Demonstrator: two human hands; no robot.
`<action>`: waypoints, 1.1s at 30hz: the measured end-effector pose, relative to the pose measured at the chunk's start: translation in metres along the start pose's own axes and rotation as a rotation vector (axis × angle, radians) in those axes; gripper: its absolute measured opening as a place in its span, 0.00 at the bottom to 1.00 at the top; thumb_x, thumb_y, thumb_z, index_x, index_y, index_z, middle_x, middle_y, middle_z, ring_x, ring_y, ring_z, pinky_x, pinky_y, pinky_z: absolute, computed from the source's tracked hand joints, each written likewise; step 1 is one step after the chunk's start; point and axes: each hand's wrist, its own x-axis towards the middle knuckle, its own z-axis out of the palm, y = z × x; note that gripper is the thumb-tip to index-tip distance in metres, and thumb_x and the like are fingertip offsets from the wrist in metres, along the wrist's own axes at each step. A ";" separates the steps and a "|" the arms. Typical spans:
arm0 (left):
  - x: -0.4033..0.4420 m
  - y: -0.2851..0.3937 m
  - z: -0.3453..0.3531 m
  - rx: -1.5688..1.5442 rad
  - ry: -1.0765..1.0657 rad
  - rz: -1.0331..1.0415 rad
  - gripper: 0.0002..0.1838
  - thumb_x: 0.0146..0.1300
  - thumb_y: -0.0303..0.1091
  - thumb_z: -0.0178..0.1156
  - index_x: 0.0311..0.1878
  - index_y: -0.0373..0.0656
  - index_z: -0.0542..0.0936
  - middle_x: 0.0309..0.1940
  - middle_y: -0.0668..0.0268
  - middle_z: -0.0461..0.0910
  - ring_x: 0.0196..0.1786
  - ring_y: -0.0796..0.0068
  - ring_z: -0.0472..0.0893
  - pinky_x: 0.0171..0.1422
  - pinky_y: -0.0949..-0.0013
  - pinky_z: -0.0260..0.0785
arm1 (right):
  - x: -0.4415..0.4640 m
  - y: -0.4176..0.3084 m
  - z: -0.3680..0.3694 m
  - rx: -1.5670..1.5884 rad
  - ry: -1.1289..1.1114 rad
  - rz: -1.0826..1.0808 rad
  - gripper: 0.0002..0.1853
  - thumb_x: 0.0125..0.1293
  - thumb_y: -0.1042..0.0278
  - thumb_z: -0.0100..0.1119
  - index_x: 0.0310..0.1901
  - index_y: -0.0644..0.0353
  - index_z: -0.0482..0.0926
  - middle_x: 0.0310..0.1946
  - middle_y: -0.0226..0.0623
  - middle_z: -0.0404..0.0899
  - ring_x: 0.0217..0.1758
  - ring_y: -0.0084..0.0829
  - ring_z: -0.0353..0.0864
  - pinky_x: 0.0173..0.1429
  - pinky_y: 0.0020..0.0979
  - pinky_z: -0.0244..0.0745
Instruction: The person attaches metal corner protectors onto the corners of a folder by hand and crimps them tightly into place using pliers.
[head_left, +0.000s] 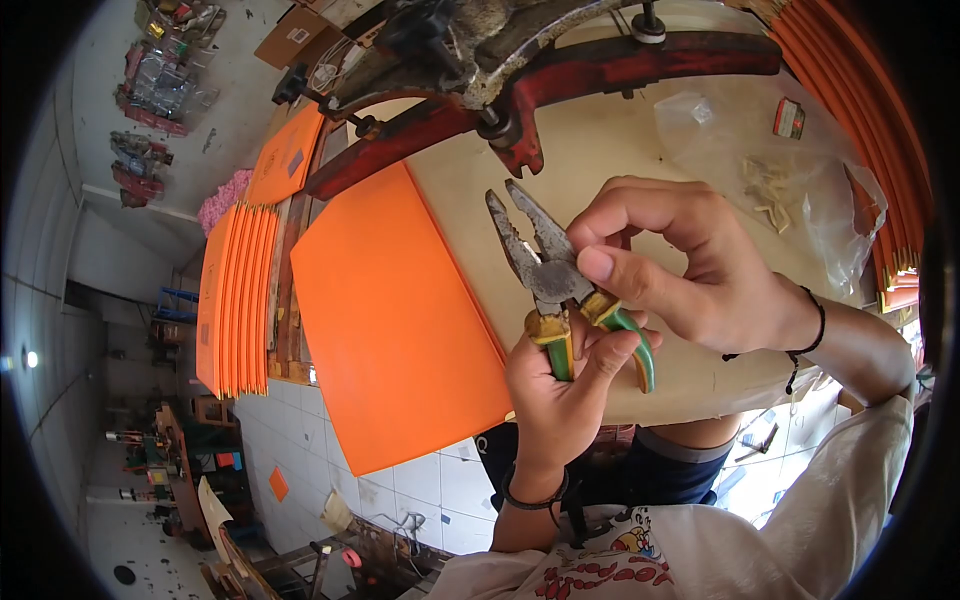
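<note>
A pair of pliers (552, 284) with worn grey jaws and green-and-yellow handles is held up in front of me, jaws spread and pointing away. My left hand (562, 395) wraps round the handles from below. With thumb and forefinger pinched together, my right hand (690, 262) grips the pliers at the side of the jaws near the pivot. Whether anything small sits between those fingertips is hidden. Beside the pliers, on the left, lies a large orange folder (400, 330) over brown board (455, 190) on the table.
A red-and-black metal clamp frame (590, 75) spans the far side of the table. Stacked orange folders stand at the left (238, 300) and right (850, 110). A clear plastic bag (720, 130) and a small red-and-green box (789, 118) lie at the right back.
</note>
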 end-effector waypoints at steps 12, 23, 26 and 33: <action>-0.001 0.008 0.001 0.088 0.024 -0.064 0.09 0.69 0.24 0.62 0.45 0.31 0.73 0.39 0.57 0.83 0.42 0.66 0.87 0.47 0.67 0.81 | 0.000 -0.006 -0.002 0.023 -0.015 0.076 0.08 0.71 0.70 0.60 0.41 0.67 0.80 0.34 0.37 0.79 0.35 0.25 0.78 0.41 0.28 0.73; 0.001 0.006 0.006 0.080 0.077 0.022 0.11 0.67 0.23 0.64 0.32 0.34 0.71 0.34 0.58 0.83 0.41 0.67 0.87 0.46 0.67 0.80 | 0.000 0.001 0.000 -0.024 0.001 -0.047 0.09 0.71 0.67 0.60 0.41 0.66 0.81 0.33 0.36 0.79 0.35 0.25 0.79 0.41 0.27 0.72; 0.001 0.005 0.006 0.064 0.077 0.026 0.08 0.67 0.23 0.64 0.40 0.32 0.74 0.36 0.59 0.83 0.41 0.69 0.86 0.46 0.68 0.80 | 0.000 0.001 0.001 -0.020 0.007 -0.033 0.09 0.71 0.67 0.60 0.41 0.66 0.81 0.34 0.36 0.80 0.35 0.25 0.79 0.41 0.27 0.72; -0.001 0.001 -0.001 0.072 0.008 0.013 0.12 0.69 0.24 0.62 0.51 0.31 0.74 0.39 0.59 0.83 0.41 0.70 0.85 0.47 0.68 0.79 | 0.000 0.003 0.001 -0.016 0.015 -0.025 0.08 0.72 0.69 0.60 0.42 0.66 0.81 0.34 0.36 0.80 0.36 0.26 0.79 0.43 0.28 0.72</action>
